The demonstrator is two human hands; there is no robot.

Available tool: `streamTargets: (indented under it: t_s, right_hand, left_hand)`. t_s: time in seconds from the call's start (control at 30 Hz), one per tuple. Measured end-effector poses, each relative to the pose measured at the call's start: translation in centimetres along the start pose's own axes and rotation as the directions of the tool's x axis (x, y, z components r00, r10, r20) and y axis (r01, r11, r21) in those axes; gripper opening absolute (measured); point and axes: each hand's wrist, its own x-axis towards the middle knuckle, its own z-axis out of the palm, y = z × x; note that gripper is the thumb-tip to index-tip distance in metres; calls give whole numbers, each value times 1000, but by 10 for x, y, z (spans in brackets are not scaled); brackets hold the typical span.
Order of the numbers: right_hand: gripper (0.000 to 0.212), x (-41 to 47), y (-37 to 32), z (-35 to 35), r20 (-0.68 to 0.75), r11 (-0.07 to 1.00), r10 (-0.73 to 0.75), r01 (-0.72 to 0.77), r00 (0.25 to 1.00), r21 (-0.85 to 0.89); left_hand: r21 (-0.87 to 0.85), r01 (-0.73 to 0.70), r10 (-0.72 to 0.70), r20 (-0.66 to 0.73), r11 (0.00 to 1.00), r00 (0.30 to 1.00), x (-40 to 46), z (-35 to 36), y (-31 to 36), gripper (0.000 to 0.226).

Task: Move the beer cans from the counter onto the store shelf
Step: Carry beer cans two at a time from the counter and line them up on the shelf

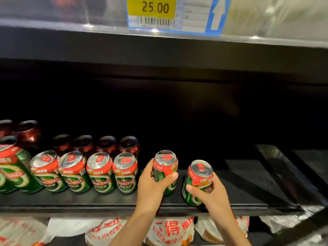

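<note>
1. Dark store shelf (239, 190) runs across the lower half of the frame, black deck, deep shadow behind.
2. Left hand (152, 185) grasps a green-and-red beer can (166, 167) at centre frame, thumb across its front, fingers wrapped round the far side; the can stands on or just above the deck, base hidden by the hand.
3. Right hand (211, 192) holds a second can (197, 178) just right of the first, thumb low on the green body, can tilted slightly, bottom edge at the shelf's front lip.
4. Row of matching cans (99, 173) stands upright left of the hands, lids toward the camera; a back row (106, 144) sits behind in shadow, probably the same kind, too dim to read.
5. Yellow price tag (152, 9) reading 25.00 sits on the upper shelf edge, top centre.
6. White printed packets (168, 229) lie on the level below, bottom of frame.
</note>
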Motion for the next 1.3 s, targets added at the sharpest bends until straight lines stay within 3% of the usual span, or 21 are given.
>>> streamTargets:
  t_s: [0.13, 0.37, 0.7, 0.9, 1.0, 1.13, 1.2, 1.3]
  right_hand:
    - [51, 27, 0, 2, 7, 1000, -7, 7, 1000, -28]
    - [40, 66, -3, 14, 73, 999, -37, 39, 997, -28]
    - [62, 90, 13, 39, 35, 991, -136, 136, 990, 1]
    - [59, 97, 21, 51, -22, 986, -161, 162, 987, 27]
    - [57, 98, 25, 53, -31, 986, -164, 165, 986, 16]
    - [62, 95, 35, 47, 47, 989, -144, 145, 988, -2]
    - [67, 94, 40, 43, 91, 990, -133, 137, 987, -30]
    - [63, 95, 42, 41, 81, 989, -133, 138, 988, -48]
  left_hand:
    - [-10, 15, -16, -88, 1000, 996, 19, 10, -2, 41]
    - [-18, 37, -40, -269, 999, 962, 41, 22, -5, 36]
    - [-47, 21, -34, -296, 999, 954, 56, 15, -16, 36]
    - [-47, 4, -18, -295, 999, 955, 59, 16, -29, 43]
    - [61, 29, -9, -315, 998, 949, 62, 18, -42, 37]
    - [306, -28, 128, -313, 952, 941, 55, 18, -68, 41]
    - [351, -44, 166, -327, 935, 930, 54, 20, -72, 43]
    - [382, 48, 123, -411, 923, 903, 59, 26, -64, 54]
